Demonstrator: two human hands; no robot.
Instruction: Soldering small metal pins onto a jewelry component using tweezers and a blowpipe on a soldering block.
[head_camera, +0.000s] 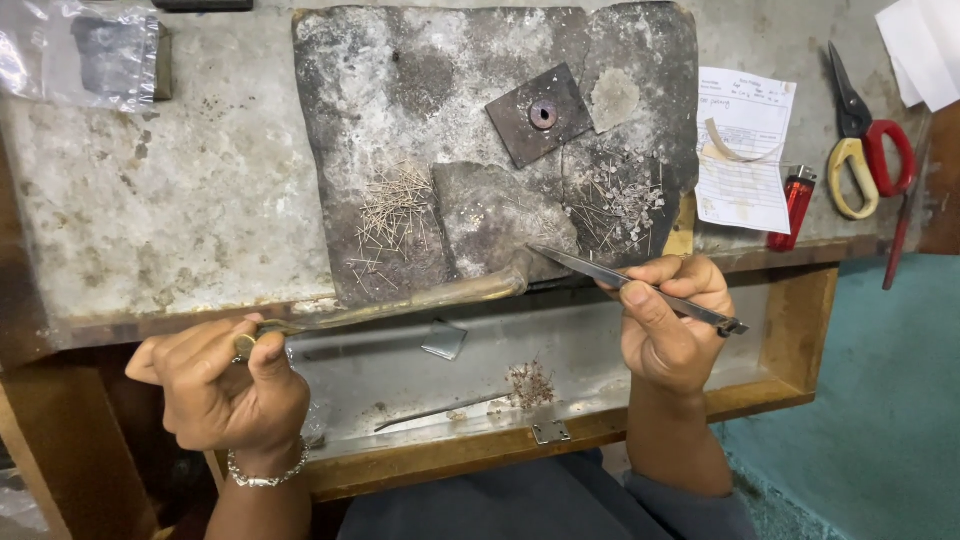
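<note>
My left hand (225, 385) grips the end of a long curved brass torch pipe (420, 300), whose tip reaches the front edge of a dark grey soldering slab (440, 110). In my right hand (668, 320) I pinch steel tweezers (620, 277); their point rests near the slab's front edge, close to the pipe's tip. On the slab lie a pile of thin wire pins (392, 215) at the left, a pile of small headed pins (618, 205) at the right, and a square dark plate with a round copper-coloured piece (542, 114).
An open wooden drawer (790, 330) below the bench holds metal filings (530, 383), a thin rod (440, 410) and a metal scrap (444, 340). A paper slip (745, 150), red lighter (795, 207) and scissors (865, 145) lie right. A plastic bag (80, 50) sits far left.
</note>
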